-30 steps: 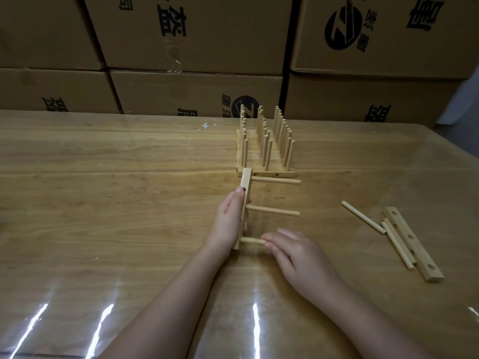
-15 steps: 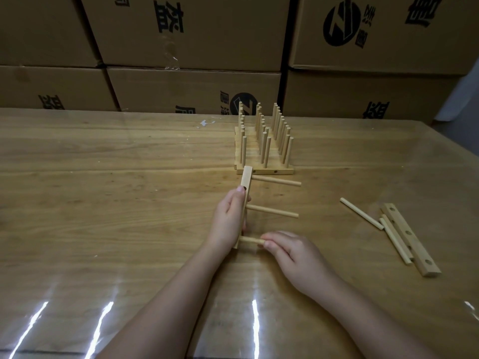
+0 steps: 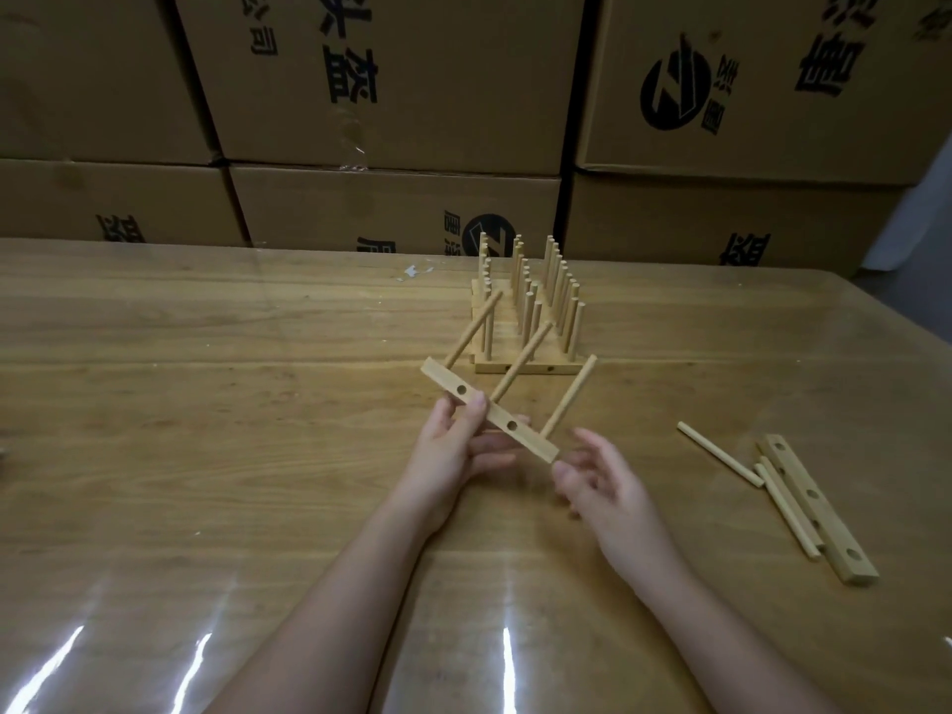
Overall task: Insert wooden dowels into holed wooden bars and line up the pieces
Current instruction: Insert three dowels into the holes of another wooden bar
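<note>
A head-worn camera looks down on a glossy light-brown wooden table [image 3: 206, 404], with a person's two bare forearms reaching in from the bottom edge. In the centre of the frame the left hand [image 3: 453, 456] grips a slim pale wooden bar with round holes [image 3: 494, 414]. The thumb is on its near face and the fingers are curled behind it, holding it lifted off the table. The bar slants from upper left down to lower right, and two open holes show on its near face. Three round wooden dowels [image 3: 520, 360] stand out of its far side, parallel, pointing up and to the right. The right hand [image 3: 608, 481], just right of centre, holds nothing and its fingers are loosely spread. Its thumb sits just beside the bar's lower right end, though contact cannot be made out. Directly behind the held bar, just above centre, a finished block of wooden bars [image 3: 561, 364] lies flat on the table with rows of short dowels standing upright from it. At the right side of the frame, well apart from the hands, a second holed wooden bar [image 3: 829, 523] lies flat, with loose wooden dowels [image 3: 718, 453] beside it on its left. Stacked brown cardboard boxes [image 3: 391, 79] printed with black characters and a round logo fill the top of the frame behind the table.
</note>
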